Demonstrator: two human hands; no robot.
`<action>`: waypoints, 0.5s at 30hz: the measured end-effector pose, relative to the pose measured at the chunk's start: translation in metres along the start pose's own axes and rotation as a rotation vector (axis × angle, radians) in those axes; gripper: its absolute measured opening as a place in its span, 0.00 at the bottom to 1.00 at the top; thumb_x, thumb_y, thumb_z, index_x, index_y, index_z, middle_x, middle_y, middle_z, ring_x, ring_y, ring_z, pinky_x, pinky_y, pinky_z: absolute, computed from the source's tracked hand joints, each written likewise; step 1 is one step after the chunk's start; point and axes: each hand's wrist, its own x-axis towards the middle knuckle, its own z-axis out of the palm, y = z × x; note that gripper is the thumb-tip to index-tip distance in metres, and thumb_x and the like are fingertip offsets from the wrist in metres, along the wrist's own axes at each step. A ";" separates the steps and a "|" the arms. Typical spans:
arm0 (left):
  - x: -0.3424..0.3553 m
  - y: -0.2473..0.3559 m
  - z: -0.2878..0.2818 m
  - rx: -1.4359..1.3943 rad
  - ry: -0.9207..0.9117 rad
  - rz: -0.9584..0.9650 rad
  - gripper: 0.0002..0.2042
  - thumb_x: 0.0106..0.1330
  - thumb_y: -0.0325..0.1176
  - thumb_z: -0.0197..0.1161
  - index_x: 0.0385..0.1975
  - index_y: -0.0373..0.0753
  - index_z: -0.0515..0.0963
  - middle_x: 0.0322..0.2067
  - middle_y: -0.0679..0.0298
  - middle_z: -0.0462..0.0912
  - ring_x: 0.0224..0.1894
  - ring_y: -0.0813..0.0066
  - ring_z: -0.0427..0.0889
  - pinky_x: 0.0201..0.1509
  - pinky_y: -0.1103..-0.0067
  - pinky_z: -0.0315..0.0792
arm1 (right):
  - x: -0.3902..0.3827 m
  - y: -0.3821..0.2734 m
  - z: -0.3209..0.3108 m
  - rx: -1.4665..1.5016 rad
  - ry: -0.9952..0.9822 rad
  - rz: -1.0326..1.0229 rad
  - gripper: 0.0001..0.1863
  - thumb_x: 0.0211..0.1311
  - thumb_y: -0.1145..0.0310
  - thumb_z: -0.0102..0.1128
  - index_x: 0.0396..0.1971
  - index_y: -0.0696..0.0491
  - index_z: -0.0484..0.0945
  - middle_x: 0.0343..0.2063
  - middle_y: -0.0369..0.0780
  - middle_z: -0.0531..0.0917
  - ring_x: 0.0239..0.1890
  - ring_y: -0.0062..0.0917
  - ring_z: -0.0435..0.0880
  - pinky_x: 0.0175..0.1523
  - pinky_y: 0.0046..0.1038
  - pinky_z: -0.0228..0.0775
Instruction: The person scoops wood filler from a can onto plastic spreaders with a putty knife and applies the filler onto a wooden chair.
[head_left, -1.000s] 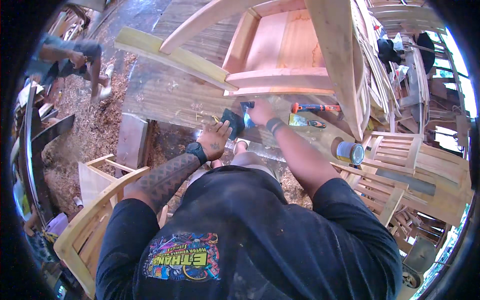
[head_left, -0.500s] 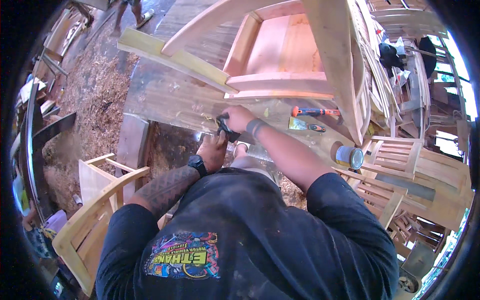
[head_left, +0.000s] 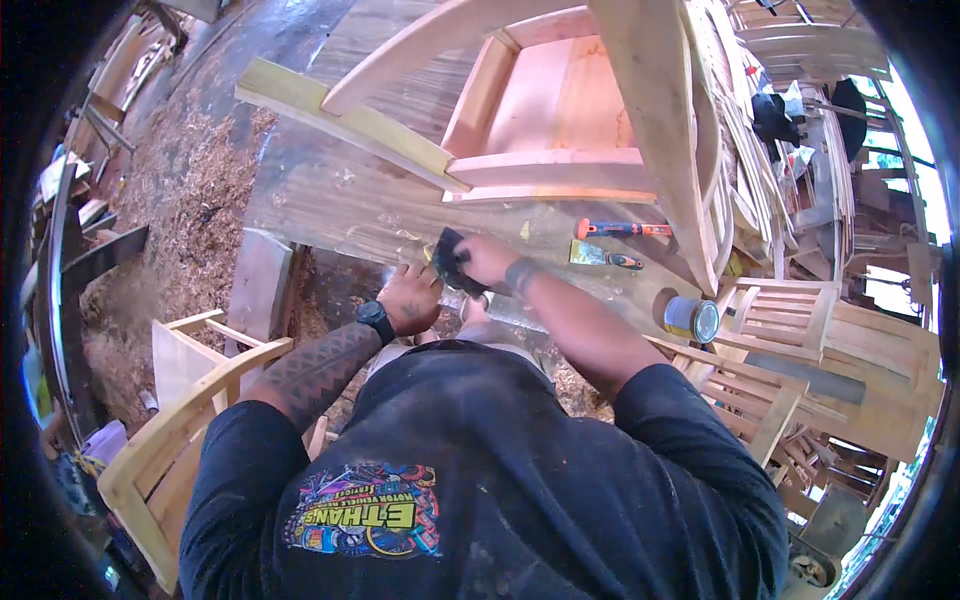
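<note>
My right hand (head_left: pixel 486 262) is closed round a limp black cloth (head_left: pixel 449 254) above the near edge of the wooden worktable (head_left: pixel 370 215). Part of the cloth hangs out past my fingers on the left. Just beside it is my left hand (head_left: pixel 410 302), a dark watch on its wrist, fingers loosely bent and apart, with nothing visible in them. On the tabletop to the right lie a scraper (head_left: pixel 606 256) with a broad blade and, beyond it, an orange and blue hand tool (head_left: pixel 624 229). A tin (head_left: pixel 692 315) rests on its side near the table's right end.
An unpainted wooden chair frame (head_left: pixel 545 170) lies across the table's far side, its curved leg (head_left: pixel 665 130) reaching toward me. Wooden chairs stand at lower left (head_left: pixel 170 430) and right (head_left: pixel 780 310). Wood shavings (head_left: pixel 190 220) cover the floor at left. Stacked timber (head_left: pixel 840 190) lines the right.
My hands have moved apart: the left has come off the black cloth and dropped back a little. The right has shifted slightly right with the cloth, which now shows more.
</note>
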 end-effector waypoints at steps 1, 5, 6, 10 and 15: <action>-0.003 -0.005 0.000 -0.029 0.085 0.010 0.25 0.58 0.43 0.72 0.53 0.35 0.84 0.53 0.52 0.82 0.61 0.48 0.78 0.65 0.54 0.74 | -0.014 0.008 -0.008 -0.078 -0.116 0.009 0.20 0.60 0.66 0.69 0.52 0.52 0.90 0.47 0.53 0.91 0.50 0.48 0.91 0.60 0.44 0.82; 0.010 -0.006 -0.012 0.011 0.289 0.045 0.28 0.60 0.39 0.67 0.62 0.38 0.80 0.57 0.50 0.80 0.63 0.48 0.77 0.67 0.52 0.71 | -0.079 0.041 -0.038 -0.046 -0.275 0.033 0.21 0.62 0.62 0.72 0.54 0.53 0.90 0.46 0.51 0.92 0.48 0.42 0.92 0.56 0.40 0.82; 0.018 -0.006 -0.015 0.045 0.346 0.062 0.29 0.62 0.37 0.64 0.66 0.39 0.78 0.59 0.50 0.79 0.64 0.49 0.76 0.67 0.51 0.70 | -0.093 0.052 -0.039 -0.046 -0.268 0.038 0.21 0.62 0.62 0.72 0.54 0.53 0.90 0.46 0.51 0.92 0.48 0.42 0.92 0.56 0.40 0.82; 0.045 -0.008 -0.010 0.021 0.190 0.058 0.32 0.64 0.38 0.63 0.71 0.39 0.74 0.64 0.49 0.77 0.66 0.48 0.75 0.67 0.51 0.68 | -0.111 0.111 -0.008 0.408 0.039 0.209 0.21 0.72 0.58 0.74 0.55 0.58 0.88 0.42 0.41 0.93 0.42 0.25 0.87 0.54 0.33 0.79; 0.059 0.003 -0.043 -0.168 0.265 0.005 0.15 0.70 0.42 0.69 0.50 0.41 0.88 0.45 0.56 0.89 0.55 0.52 0.86 0.61 0.56 0.73 | -0.119 0.121 0.009 0.835 0.404 0.359 0.20 0.76 0.61 0.72 0.56 0.62 0.88 0.42 0.33 0.91 0.41 0.16 0.84 0.49 0.27 0.77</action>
